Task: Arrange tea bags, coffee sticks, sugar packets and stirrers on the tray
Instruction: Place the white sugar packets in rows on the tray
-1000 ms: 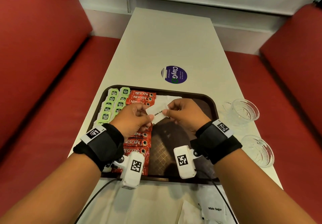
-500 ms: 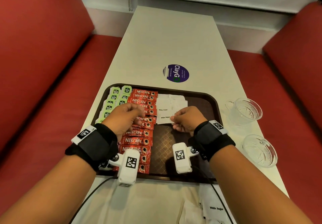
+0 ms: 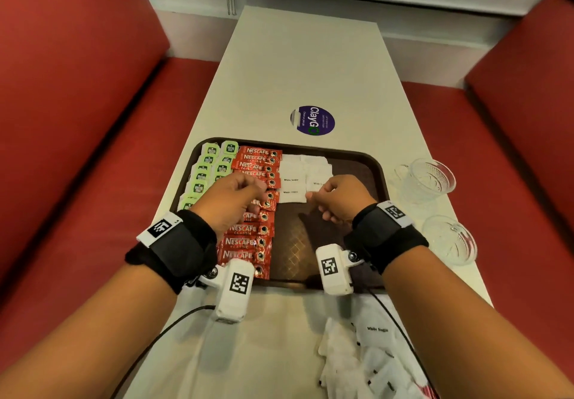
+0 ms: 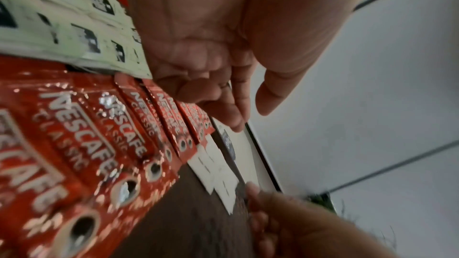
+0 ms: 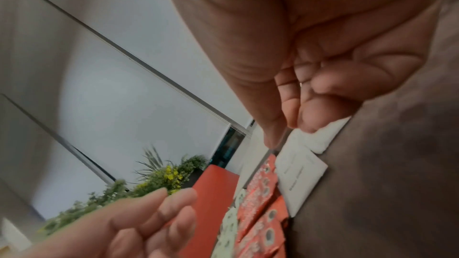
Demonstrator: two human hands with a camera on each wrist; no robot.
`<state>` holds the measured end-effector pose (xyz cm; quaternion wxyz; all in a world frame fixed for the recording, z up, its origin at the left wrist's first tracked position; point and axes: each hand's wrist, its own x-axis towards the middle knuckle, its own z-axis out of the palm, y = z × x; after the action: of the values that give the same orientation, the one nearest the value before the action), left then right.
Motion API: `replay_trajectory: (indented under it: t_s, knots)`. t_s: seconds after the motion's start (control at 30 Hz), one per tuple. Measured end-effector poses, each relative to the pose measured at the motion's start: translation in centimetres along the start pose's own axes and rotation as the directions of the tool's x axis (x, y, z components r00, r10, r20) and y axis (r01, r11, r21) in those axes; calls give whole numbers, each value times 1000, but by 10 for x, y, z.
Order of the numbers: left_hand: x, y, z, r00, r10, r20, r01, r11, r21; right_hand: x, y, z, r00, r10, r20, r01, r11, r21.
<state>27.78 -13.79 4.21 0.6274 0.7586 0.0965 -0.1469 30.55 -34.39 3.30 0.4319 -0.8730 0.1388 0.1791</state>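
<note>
Since a second ago: sugar packet that both hands held up between them now lies flat on the tray; both hands have dropped low and pulled back toward 6 o'clock.
Sugar packets (image 3: 292, 189): white, in two short columns at mid-tray, just right of the coffee sticks (image 3: 253, 206); the newest closes the left column at its near end.
Right hand (image 3: 337, 200): fingers curled, thumb and forefinger tips touching a packet edge in the right column, seen in the right wrist view; pinching or just nudging, I cannot tell.
Left hand (image 3: 231, 203): over the coffee row, fingers loosely bent, holding nothing.
Doing it well: I'd square that packet against its neighbours, keep the overlap even, press lightly, these are thin and slide.
Tray (image 3: 377, 168): brown; tea bags (image 3: 206, 170) fill 9 o'clock, bare floor at 3 to 5.
Loose packets (image 3: 377, 330): heaped on the table (image 3: 304, 66) at 5 o'clock, waiting.
In the way: wrist cable trails across that heap; two glass cups (image 3: 425, 179) sit just off the tray at 3.
Stirrers: none visible.
</note>
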Motion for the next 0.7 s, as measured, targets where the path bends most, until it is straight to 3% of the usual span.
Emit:
replay_trajectory:
  t_s: [0.1,0.27,0.37,0.43,0.53,0.7]
  knots:
    - [-31,1,21,990,87,107,-98,990,100,-47,10,-12,993,-115,-6,115,993,-3]
    - [-80,-20,61,922,162,352,-284,900,332,-124,49,-28,990,-118,72,127,982,-142]
    - [-100,-32,83,867,174,467,-418,764,491,-153,78,-35,993,-80,82,104,935,-339]
    - [-106,-38,96,841,118,528,-465,657,594,-165,93,-38,995,-65,71,89,904,-418]
    - [-115,-49,112,824,33,565,-503,501,705,-183,109,-39,997,-15,77,51,866,-497]
    - [-129,-62,128,815,-4,579,-554,287,782,-202,124,-30,993,-8,119,75,820,-567]
